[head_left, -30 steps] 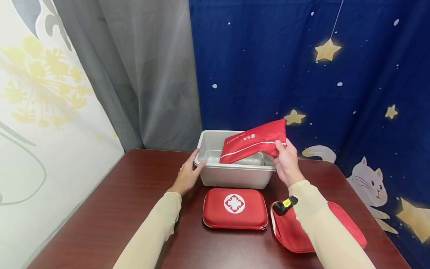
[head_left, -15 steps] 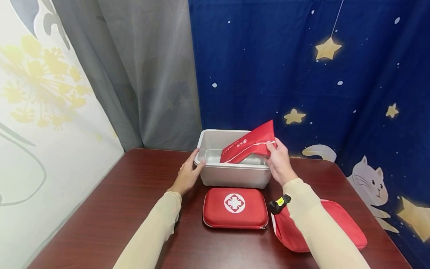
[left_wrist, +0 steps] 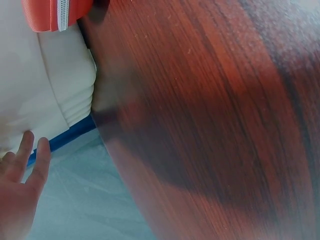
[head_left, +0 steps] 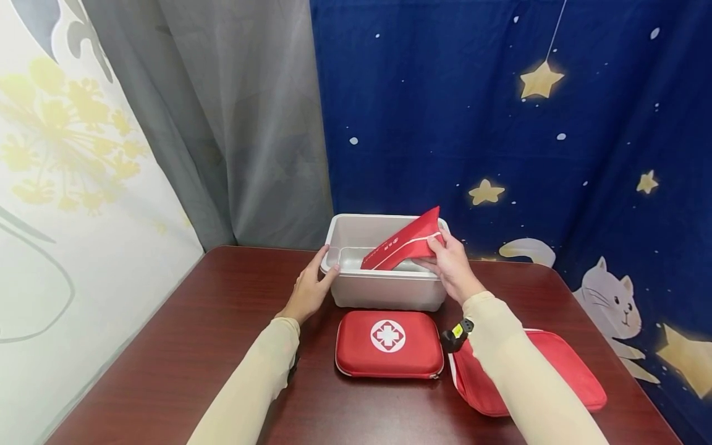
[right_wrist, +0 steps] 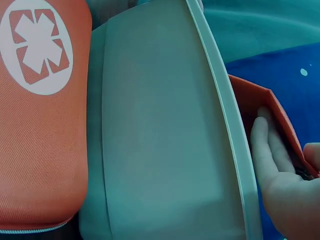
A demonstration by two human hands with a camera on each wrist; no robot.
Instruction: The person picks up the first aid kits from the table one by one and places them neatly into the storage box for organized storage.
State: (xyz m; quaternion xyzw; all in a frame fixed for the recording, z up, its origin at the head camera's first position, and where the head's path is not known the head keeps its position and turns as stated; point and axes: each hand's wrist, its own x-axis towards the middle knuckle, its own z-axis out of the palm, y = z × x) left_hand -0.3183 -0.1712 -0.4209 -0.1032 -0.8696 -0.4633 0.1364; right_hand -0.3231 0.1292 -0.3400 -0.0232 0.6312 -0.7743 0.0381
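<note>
A red fabric pouch [head_left: 402, 243] with a white stripe and white lettering slants down into the light grey plastic bin [head_left: 384, 289]. My right hand [head_left: 452, 264] pinches the pouch's right end, thumb on top and fingers underneath, just over the bin's right side. In the right wrist view, the fingers of my right hand [right_wrist: 280, 175] lie along the underside of the pouch [right_wrist: 277, 107], beyond the bin rim [right_wrist: 227, 107]. With fairly straight fingers, my left hand [head_left: 308, 289] touches the bin's front left corner. The left wrist view shows the left hand [left_wrist: 22, 187] partly, its fingers against the bin wall.
A red hard-shell first aid case [head_left: 389, 344] with a white cross lies in front of the bin. Another red zipped case [head_left: 567, 371] lies at the right, partly under my right forearm. The wooden table [head_left: 233, 321] ends at the curtains [head_left: 272, 154] behind.
My right hand has moved left and slightly down, carrying the pouch's raised end toward the bin; the pouch now bends and stands steeper. The left hand stays at the bin's corner.
</note>
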